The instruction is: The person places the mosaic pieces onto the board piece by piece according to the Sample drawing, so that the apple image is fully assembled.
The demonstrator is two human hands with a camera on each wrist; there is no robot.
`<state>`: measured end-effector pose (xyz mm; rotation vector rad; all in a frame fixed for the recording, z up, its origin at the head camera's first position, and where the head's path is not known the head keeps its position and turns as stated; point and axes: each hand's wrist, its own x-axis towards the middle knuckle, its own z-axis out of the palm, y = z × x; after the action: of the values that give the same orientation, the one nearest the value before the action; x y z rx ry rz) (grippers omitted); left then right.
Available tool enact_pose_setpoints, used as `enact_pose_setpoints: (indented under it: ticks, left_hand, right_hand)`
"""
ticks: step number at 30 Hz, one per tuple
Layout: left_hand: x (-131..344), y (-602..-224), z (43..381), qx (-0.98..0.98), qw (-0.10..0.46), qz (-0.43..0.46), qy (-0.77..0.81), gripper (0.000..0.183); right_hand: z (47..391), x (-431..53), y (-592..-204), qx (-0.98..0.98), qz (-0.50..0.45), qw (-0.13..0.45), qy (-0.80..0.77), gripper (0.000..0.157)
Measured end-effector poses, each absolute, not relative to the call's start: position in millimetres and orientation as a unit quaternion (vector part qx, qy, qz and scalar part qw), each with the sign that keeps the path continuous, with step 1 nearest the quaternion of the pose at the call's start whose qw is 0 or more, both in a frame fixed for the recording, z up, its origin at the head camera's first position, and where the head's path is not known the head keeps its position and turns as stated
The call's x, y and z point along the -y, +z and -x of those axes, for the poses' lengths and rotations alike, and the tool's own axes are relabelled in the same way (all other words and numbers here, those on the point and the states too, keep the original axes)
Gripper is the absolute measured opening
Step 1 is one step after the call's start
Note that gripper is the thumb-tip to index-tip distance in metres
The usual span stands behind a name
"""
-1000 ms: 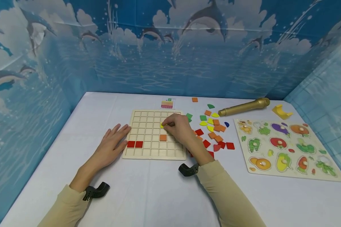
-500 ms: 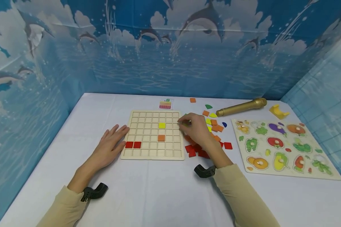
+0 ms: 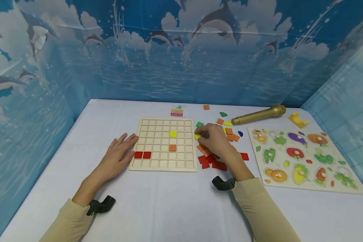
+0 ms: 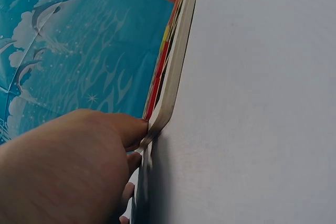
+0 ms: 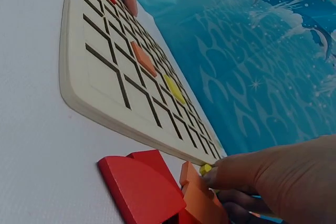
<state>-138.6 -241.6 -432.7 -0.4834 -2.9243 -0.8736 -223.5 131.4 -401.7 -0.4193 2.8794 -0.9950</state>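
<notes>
A pale wooden grid board lies on the white table. Two red squares, an orange square and a yellow square sit in its cells. My left hand rests with spread fingers against the board's left edge, its thumb at the side near the red squares. Just beyond the right edge, my right hand pinches a small yellow piece between thumb and fingers; its full shape is hidden. Under and around that hand lie loose red tiles and orange tiles.
A small pattern card lies behind the board. More orange, green, yellow and blue pieces are scattered at the right. Farther right are a gold microphone, a yellow curved stand and a vegetable knob puzzle.
My right hand has left the yellow square in its cell and moved right, off the board to the loose pieces, where it now pinches another yellow piece. My left hand has stayed put.
</notes>
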Motion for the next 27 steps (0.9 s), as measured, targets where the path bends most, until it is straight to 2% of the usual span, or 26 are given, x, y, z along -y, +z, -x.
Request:
enact_pose_setpoints:
  ticks: [4, 14, 27]
  left_hand:
    - [240.4, -431.3, 138.8, 0.946, 0.027, 0.158, -0.282, 0.056]
    - [240.0, -431.5, 137.8, 0.946, 0.029, 0.154, -0.283, 0.056]
    - [240.8, -431.2, 138.5, 0.948, 0.025, 0.153, -0.279, 0.056]
  right_hand:
    - [226.1, -135.1, -403.3, -0.939, 0.136, 0.037, -0.313, 0.032]
    - [230.8, -138.5, -404.5, -0.937, 0.172, 0.036, -0.3, 0.015]
    - [231.1, -145.6, -399.4, -0.94, 0.178, 0.041, -0.287, 0.021]
